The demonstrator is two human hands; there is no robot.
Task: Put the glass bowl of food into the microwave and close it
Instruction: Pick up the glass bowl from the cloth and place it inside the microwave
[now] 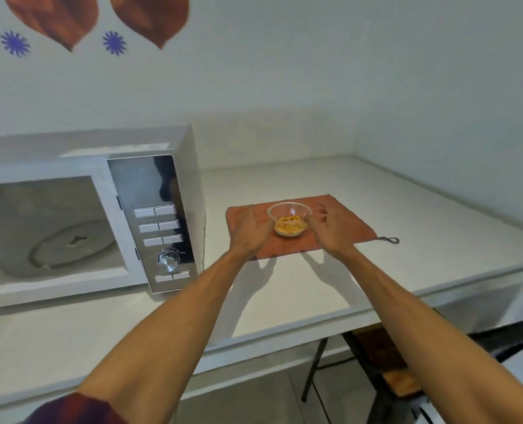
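Observation:
A small clear glass bowl with yellow-orange food in it stands on an orange cloth on the white counter. My left hand is at the bowl's left side and my right hand at its right side, fingers spread around it; whether they touch the glass is unclear. The white microwave stands to the left with its cavity exposed and a glass turntable inside. Its door is out of frame.
The microwave's mirrored control panel with buttons and a dial faces me between cavity and bowl. The white counter runs right into a wall corner. Below the counter's front edge are a folding stand's black legs.

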